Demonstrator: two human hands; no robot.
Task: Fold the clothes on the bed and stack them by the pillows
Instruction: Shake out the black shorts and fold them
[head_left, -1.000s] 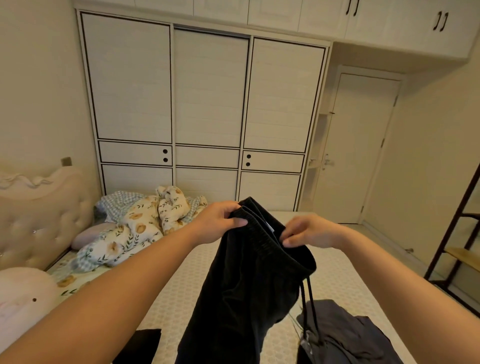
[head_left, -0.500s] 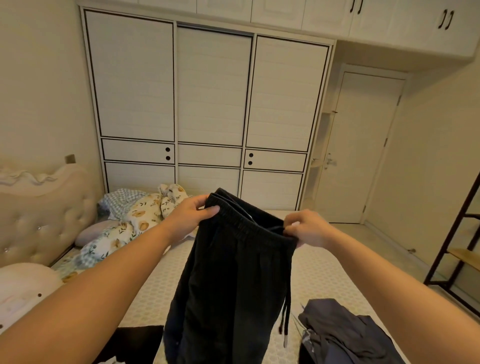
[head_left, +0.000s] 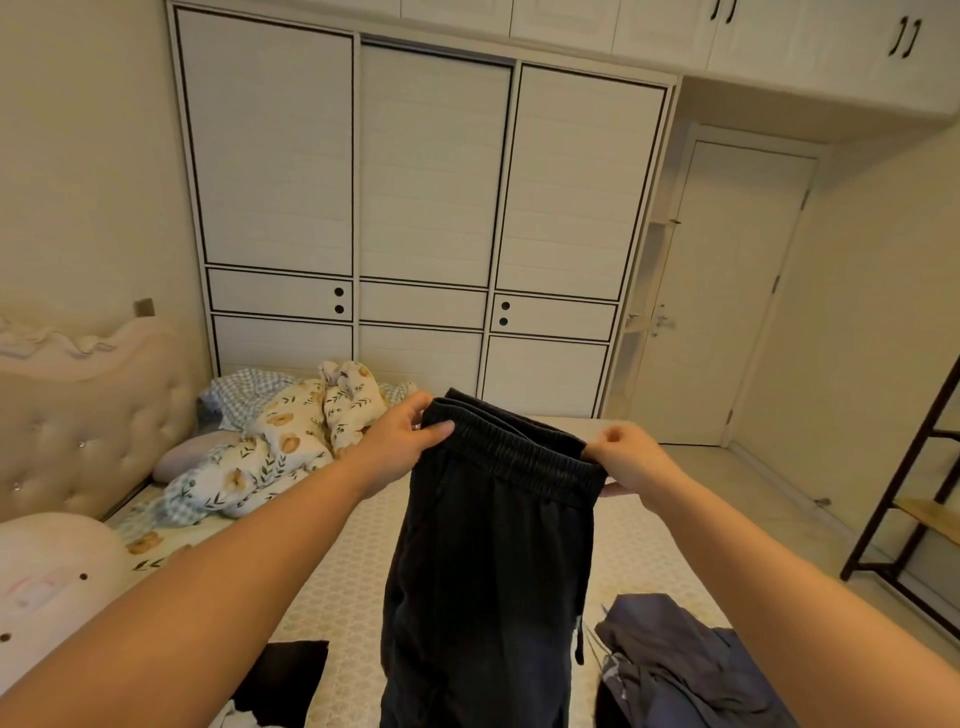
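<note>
The black elastic-waist trousers (head_left: 488, 561) now hang with the waistband pulled out wider between the hands than a moment ago. Beside them on the patterned cream mattress (head_left: 332, 587) lie a crumpled grey garment (head_left: 680, 660) and a black piece (head_left: 283, 675). The left hand (head_left: 402, 447) and right hand (head_left: 626, 460) each pinch a waistband end. Beyond the trousers, a floral quilt (head_left: 280, 447) is bunched by the pale pink pillow (head_left: 52, 566).

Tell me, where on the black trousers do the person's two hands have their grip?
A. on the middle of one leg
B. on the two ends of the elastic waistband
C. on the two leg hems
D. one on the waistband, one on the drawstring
B: the left hand and the right hand each pinch one end of the waistband of the black trousers, which hang down from it above the bed.
</note>
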